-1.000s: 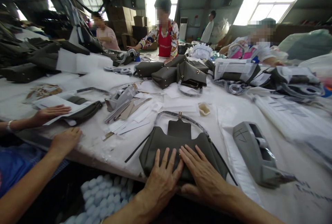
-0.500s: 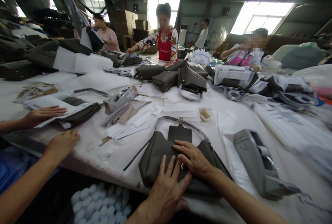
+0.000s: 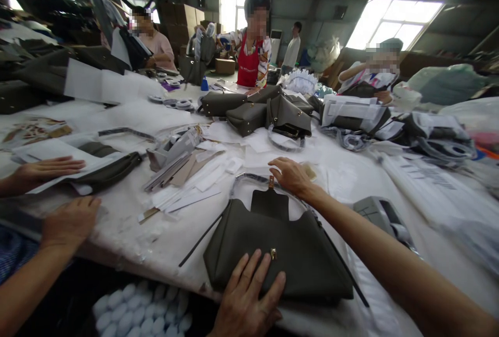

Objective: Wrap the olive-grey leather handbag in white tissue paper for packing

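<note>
A dark olive handbag [image 3: 307, 254] lies flat on the white-covered table before me, its tab flap [image 3: 268, 205] turned up toward the far side. My left hand [image 3: 253, 290] rests on the lower front of the bag, fingers spread, below the small gold lock [image 3: 273, 254]. Over the wrapped handle [image 3: 249, 177] reaches my right hand [image 3: 292, 175], fingers stretched to the left and apart. Its fingertips are just above the gold clasp [image 3: 271, 182] at the flap's end; whether they touch it I cannot tell.
At left, a co-worker's hands [image 3: 70, 222] are beside another bag [image 3: 113, 170] with white paper. Paper strips [image 3: 195, 181] and card lie left of my bag. A grey tape dispenser [image 3: 384, 217] sits right. More bags [image 3: 249, 116] are piled behind. White rolls [image 3: 144, 306] fill a space below the table edge.
My right hand has left the bag's front and moved away from me to the handle and flap clasp. My left hand has slid lower on the bag, uncovering the gold lock.
</note>
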